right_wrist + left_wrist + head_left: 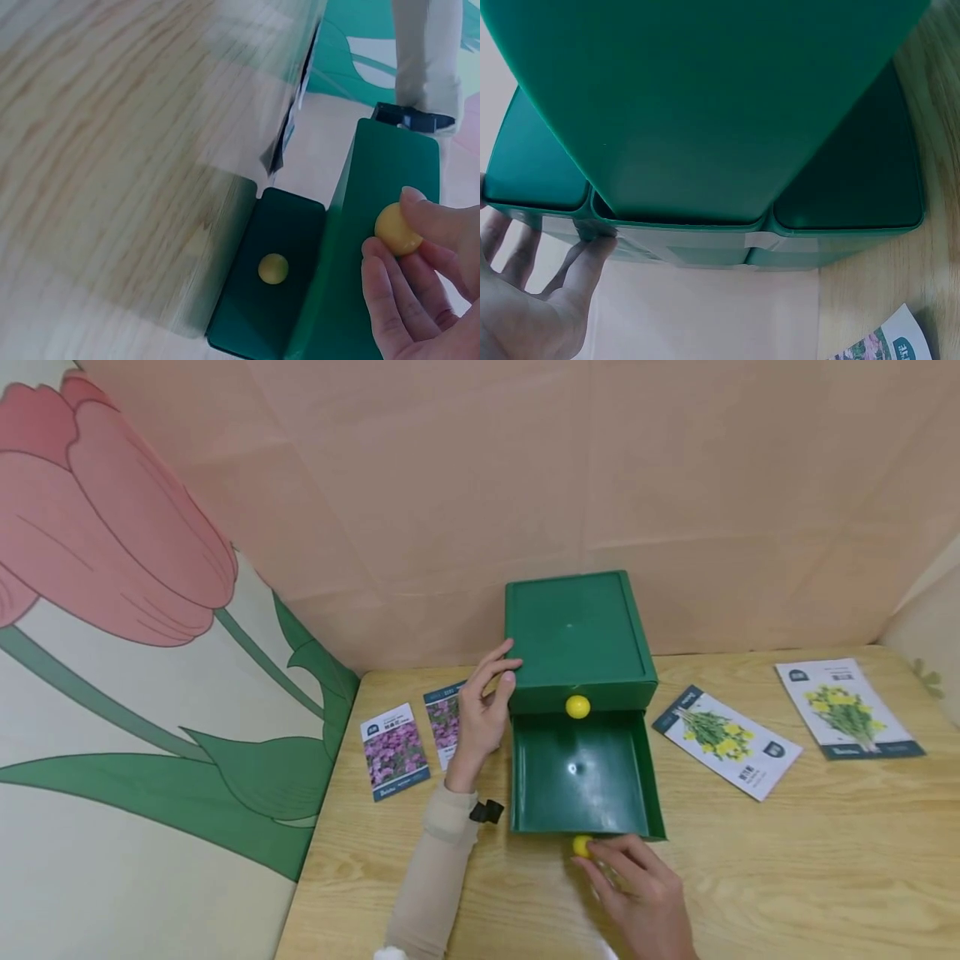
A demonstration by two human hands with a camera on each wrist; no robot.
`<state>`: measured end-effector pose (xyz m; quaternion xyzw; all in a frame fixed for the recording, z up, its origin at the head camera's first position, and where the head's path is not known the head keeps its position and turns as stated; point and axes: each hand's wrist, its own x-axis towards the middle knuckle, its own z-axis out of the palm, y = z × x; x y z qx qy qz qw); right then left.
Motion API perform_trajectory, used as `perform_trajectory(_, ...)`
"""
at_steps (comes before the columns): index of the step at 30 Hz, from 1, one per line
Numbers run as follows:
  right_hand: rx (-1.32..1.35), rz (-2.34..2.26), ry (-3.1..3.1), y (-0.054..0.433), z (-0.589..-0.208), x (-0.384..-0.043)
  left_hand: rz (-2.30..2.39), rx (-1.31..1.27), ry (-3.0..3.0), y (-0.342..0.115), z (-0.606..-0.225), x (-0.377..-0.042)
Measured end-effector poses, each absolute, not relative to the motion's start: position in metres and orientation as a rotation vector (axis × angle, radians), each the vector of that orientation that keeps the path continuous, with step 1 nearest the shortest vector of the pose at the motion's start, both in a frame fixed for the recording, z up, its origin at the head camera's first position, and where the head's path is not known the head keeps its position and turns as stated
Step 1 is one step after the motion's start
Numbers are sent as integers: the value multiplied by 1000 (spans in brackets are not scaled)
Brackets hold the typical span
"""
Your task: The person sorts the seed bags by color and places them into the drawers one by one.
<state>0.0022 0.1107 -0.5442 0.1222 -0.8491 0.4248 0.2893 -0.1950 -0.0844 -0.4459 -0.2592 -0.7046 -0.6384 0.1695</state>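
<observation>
A green drawer cabinet (573, 627) stands against the back wall, and its middle drawer (581, 772) is pulled far out with nothing inside. On that drawer's front, a round yellow knob (397, 229) is pinched between the thumb and fingers of my right hand (648, 893). My left hand (483, 710) rests against the cabinet's left side, its fingers extended near the top drawer. In the left wrist view, the upper and lower drawers (862, 165) sit closed around the pulled one. The top drawer carries its own yellow knob (577, 707).
Two packets with purple flowers, one in front (393, 752) and one partly behind my left hand (444, 718), lie left of the cabinet. Two packets with yellow flowers (727, 739) (851, 710) lie to its right. A tulip-patterned panel (135, 710) borders the wooden table's left side.
</observation>
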Motion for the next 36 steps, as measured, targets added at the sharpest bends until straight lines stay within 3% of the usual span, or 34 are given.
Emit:
perform_trajectory(9,352,1124,-2234,114,-546,0,-1804,-717,-2015,-86,-475,-213)
perform_trajectory(18,363,1103,-2312,120,-539,2,-1797,-745,-2022,-89,-477,-216)
perform_trajectory(30,515,1359,-2078,161,-519,-3,-1340,-630,-2233,-80,-433,-189)
perform_trajectory(36,368,1409,-2061,191,-508,-7,-1329,-782,-2270,-59,-406,-164)
